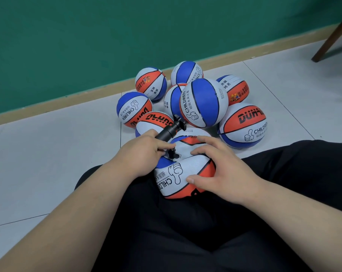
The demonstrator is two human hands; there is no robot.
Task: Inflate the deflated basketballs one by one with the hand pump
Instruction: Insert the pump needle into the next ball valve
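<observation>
A dented, deflated red, white and blue basketball (187,171) lies in my lap between my legs. My left hand (140,152) grips the lower end of a small black hand pump (171,130), whose nozzle end meets the ball's sunken top. The pump's T-handle points up and away toward the pile. My right hand (223,163) rests on the ball's right side, fingers spread and curved over it, thumb low on the white panel.
Several round basketballs (203,103) of the same colours are piled on the tiled floor (48,154) ahead, against a green wall with a wooden skirting. A chair leg (331,40) stands at the far right.
</observation>
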